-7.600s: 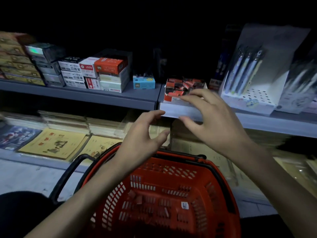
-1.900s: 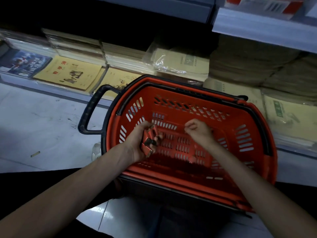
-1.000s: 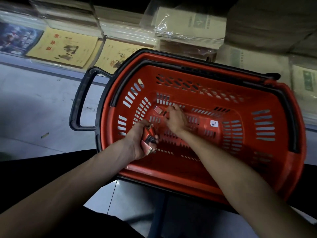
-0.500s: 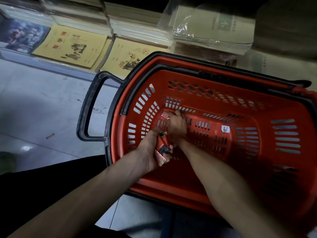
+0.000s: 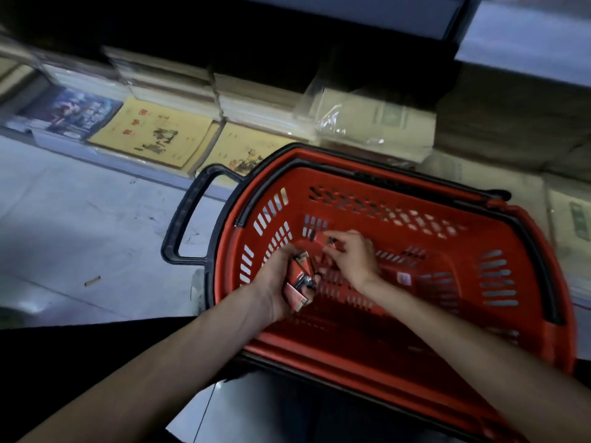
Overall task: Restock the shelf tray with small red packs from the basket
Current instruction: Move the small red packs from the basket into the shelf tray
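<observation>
A red plastic basket (image 5: 511, 330) with black handles stands on the floor below me. Both my hands are inside it near its left end. My left hand (image 5: 275, 289) grips a bunch of small red packs (image 5: 299, 279) against its palm. Just to the right, my right hand (image 5: 350, 259) pinches one more small red pack (image 5: 329, 243) between its fingertips, lifted a little off the basket's floor. The shelf tray is out of view.
Stacks of yellow exercise books (image 5: 153, 135) and wrapped paper bundles (image 5: 374, 119) lie on the low shelf behind the basket. A grey shelf edge (image 5: 524, 36) runs above at the top right. Pale floor tiles (image 5: 80, 235) spread to the left.
My right hand has picked a small red pack off the basket floor and raised it. The left hand still holds its bunch. The view has tilted up, showing more shelf.
</observation>
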A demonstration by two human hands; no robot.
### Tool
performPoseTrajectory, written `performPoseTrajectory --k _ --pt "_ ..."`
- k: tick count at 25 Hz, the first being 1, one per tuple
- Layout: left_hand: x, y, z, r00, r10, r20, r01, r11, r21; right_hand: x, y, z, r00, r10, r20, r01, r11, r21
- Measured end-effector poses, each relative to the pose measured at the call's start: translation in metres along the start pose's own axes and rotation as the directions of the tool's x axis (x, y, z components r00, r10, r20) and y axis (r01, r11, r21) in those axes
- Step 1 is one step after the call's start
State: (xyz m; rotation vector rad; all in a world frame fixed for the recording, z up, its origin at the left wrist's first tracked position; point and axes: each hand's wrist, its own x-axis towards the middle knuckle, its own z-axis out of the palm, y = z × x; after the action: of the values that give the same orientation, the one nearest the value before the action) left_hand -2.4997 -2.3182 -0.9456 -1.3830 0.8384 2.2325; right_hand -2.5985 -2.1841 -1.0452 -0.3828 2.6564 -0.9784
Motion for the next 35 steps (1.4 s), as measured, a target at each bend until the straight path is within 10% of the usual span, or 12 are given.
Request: performPoseTrajectory --k 12,22,28,35 --pt "-0.09 0.039 0.097 0.927 0.271 0.258 -0.239 0.959 -0.15 -0.039 -0.134 -0.194 0.932 -0.335 -0.141 0.339 0.941 0.005" --pt "-0.132 0.063 0.177 0.795 0.531 0.294 -0.58 0.807 0.112 -0.035 -0.181 -0.282 0.971 -0.223 -0.082 0.21 0.967 -0.143" --pt "-0.131 0.084 0.191 0.802 0.432 0.412 -0.48 0.877 0.016 -0.032 -0.173 -0.303 0.953 -0.156 -0.26 0.248 0.895 0.371" --pt "-0.128 0.067 0.213 0.818 0.291 0.495 -0.316 0.948 -0.036 -0.031 -0.17 -0.286 0.82 -0.306 -0.483 0.38 0.923 0.062"
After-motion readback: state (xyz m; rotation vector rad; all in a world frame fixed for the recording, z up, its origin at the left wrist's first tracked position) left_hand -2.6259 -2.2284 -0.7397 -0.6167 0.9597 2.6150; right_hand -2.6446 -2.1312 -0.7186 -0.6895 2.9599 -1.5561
